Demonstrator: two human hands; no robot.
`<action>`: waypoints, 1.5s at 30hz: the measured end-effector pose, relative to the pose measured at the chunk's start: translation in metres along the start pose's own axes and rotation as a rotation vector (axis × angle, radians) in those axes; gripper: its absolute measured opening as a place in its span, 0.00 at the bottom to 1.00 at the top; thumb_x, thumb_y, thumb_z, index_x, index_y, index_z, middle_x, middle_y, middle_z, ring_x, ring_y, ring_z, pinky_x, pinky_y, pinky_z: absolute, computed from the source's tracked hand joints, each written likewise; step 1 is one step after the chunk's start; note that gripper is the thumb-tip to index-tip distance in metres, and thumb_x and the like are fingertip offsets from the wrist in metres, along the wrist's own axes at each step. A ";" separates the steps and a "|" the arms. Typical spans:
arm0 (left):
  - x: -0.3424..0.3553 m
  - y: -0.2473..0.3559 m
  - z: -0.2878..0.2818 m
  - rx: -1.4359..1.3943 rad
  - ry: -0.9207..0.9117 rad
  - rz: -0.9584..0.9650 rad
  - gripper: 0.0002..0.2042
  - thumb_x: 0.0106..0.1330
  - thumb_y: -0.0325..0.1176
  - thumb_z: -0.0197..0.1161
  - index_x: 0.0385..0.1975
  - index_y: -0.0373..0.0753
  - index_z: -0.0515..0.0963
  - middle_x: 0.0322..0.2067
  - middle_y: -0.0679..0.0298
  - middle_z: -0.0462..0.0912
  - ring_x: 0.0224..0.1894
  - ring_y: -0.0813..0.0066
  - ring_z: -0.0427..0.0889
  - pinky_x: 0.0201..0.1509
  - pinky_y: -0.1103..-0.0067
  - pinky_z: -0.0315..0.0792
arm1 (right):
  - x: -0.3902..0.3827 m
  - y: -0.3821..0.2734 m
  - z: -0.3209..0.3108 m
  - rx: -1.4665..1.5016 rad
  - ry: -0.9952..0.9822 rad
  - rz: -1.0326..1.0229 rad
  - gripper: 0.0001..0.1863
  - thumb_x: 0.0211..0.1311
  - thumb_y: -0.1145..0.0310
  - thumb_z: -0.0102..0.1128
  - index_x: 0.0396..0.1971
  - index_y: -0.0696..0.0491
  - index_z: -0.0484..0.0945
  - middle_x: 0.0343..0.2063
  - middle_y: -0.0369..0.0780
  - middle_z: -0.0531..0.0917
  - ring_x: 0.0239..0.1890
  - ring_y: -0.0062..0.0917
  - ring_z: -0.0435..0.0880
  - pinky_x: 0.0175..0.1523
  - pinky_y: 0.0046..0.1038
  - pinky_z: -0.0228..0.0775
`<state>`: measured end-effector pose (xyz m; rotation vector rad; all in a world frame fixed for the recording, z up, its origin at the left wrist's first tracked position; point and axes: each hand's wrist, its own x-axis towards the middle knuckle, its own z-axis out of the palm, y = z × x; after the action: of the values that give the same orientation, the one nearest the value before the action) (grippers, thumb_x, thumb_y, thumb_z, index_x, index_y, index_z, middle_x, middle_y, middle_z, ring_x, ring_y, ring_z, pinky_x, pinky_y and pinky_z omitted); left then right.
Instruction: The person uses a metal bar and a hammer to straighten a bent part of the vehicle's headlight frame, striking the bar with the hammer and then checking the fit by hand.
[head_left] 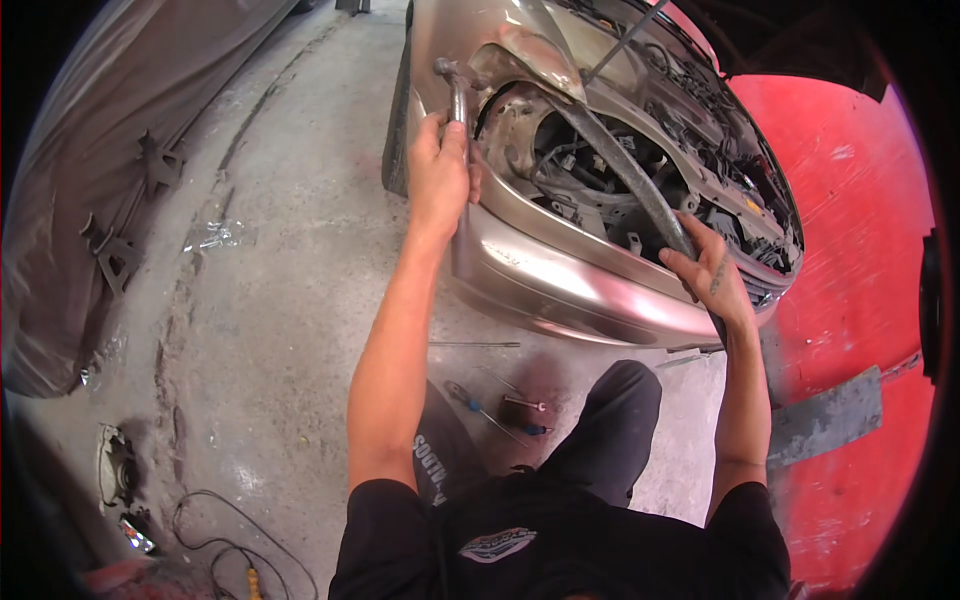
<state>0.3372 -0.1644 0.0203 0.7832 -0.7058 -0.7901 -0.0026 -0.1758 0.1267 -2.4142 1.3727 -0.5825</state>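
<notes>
A champagne-coloured car front (570, 290) fills the upper right, its bonnet raised and its near headlamp opening (575, 175) exposed. My left hand (440, 170) grips a hammer (459, 105) upright, its head beside the damaged fender edge (520, 55) above the opening. My right hand (710, 265) grips a long, dark metal bar (635, 175), which runs diagonally across the opening, its far end beneath the fender's bent edge. The bar's lower end extends past my right hand toward my forearm.
Screwdrivers (480, 410) and a wrench (525, 403) lie near my knees. Draped grey sheeting (90, 100) with metal stands (110, 250) lines the left. A removed lamp (115, 465) and black cable (230, 515) lie lower left. Red surface (840, 220) and grey plate (830, 420) are at right.
</notes>
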 end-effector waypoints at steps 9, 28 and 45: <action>0.039 -0.005 0.002 0.425 0.185 0.340 0.15 0.83 0.36 0.46 0.51 0.31 0.76 0.29 0.53 0.82 0.26 0.59 0.81 0.30 0.66 0.73 | -0.001 -0.008 -0.015 -0.144 -0.035 -0.043 0.31 0.59 0.68 0.66 0.62 0.64 0.74 0.27 0.40 0.78 0.25 0.22 0.73 0.32 0.29 0.65; 0.034 0.007 -0.003 0.322 0.271 0.416 0.16 0.82 0.34 0.46 0.54 0.29 0.77 0.24 0.57 0.77 0.29 0.64 0.77 0.38 0.65 0.71 | -0.009 -0.013 -0.007 -0.090 0.018 0.012 0.30 0.56 0.71 0.67 0.61 0.64 0.75 0.31 0.50 0.81 0.34 0.27 0.78 0.46 0.30 0.73; 0.047 -0.010 0.015 0.682 0.125 0.412 0.17 0.80 0.36 0.48 0.51 0.29 0.79 0.35 0.38 0.85 0.42 0.36 0.83 0.48 0.55 0.72 | -0.006 -0.017 -0.008 -0.126 -0.012 -0.013 0.31 0.55 0.73 0.66 0.62 0.63 0.74 0.29 0.52 0.79 0.31 0.28 0.76 0.44 0.31 0.73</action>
<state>0.3463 -0.2123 0.0318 1.2329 -0.9981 -0.1069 0.0032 -0.1625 0.1403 -2.5228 1.4297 -0.4984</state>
